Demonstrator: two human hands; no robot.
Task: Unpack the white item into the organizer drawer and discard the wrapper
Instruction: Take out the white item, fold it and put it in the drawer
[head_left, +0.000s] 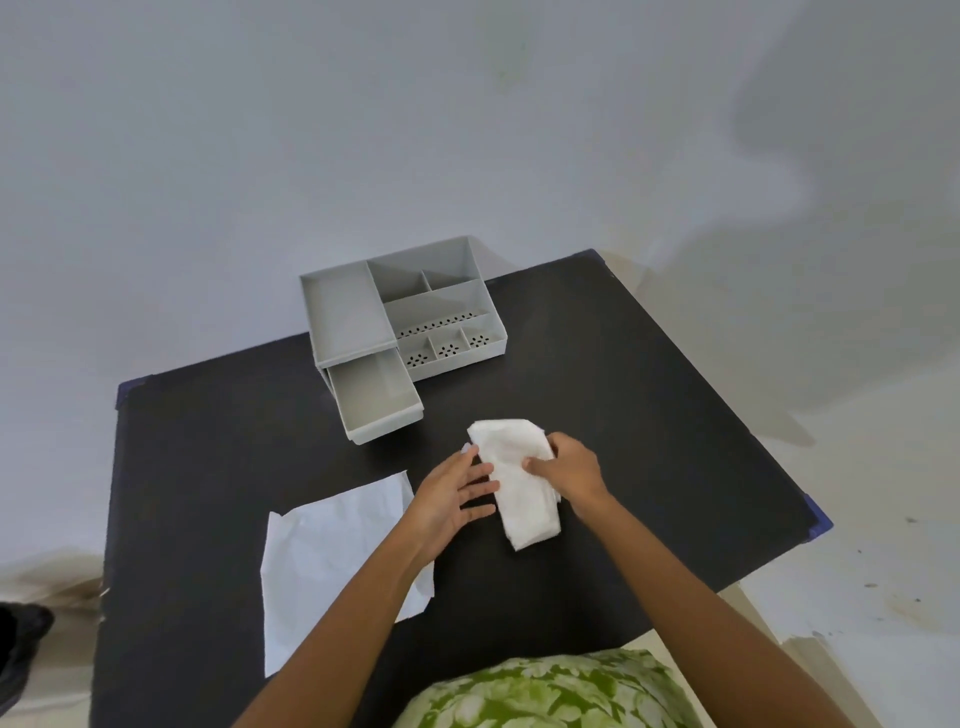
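Observation:
A folded white item lies lengthwise on the black table, in front of the grey organizer. My right hand grips its middle from the right, thumb on top. My left hand rests open beside it on the left, fingertips at its edge. The organizer's lower drawer is pulled out toward me and holds nothing. The flattened white wrapper lies on the table to the left, partly under my left forearm.
The organizer's top holds several compartments, some with perforated floors. The table's back edge meets a pale wall. A dark object sits on the floor at the far left. Green patterned clothing shows at the bottom.

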